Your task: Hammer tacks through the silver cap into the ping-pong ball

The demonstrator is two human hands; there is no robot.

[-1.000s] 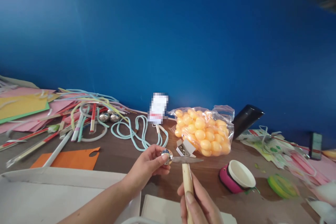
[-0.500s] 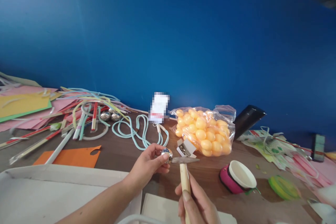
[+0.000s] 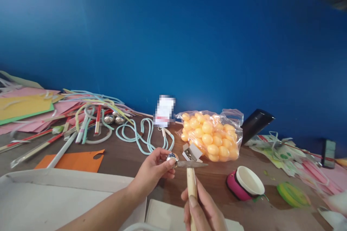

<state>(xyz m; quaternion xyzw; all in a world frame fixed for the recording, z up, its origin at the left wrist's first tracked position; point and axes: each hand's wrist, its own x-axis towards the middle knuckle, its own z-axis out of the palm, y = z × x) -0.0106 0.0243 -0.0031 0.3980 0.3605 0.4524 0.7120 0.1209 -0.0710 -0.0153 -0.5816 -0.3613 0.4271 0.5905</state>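
Pinched between the thumb and fingers of my left hand is a small shiny silver ball. My right hand is wrapped round the pale wooden handle of a hammer, which points up and away. The hammer's narrow metal head lies sideways, its pointed end to the right and its other end against or very near the ball. I cannot tell whether they touch. Just beyond the head, a small open white box holds little metal pieces.
A clear bag of orange balls lies behind the box. Right of it stand a black cylinder and a pink-and-white cup. Leftward are a blue lanyard, more silver balls, orange paper and a white tray.
The hammer has shifted very slightly up and right in my right hand. My left hand keeps the silver ball in nearly the same place.
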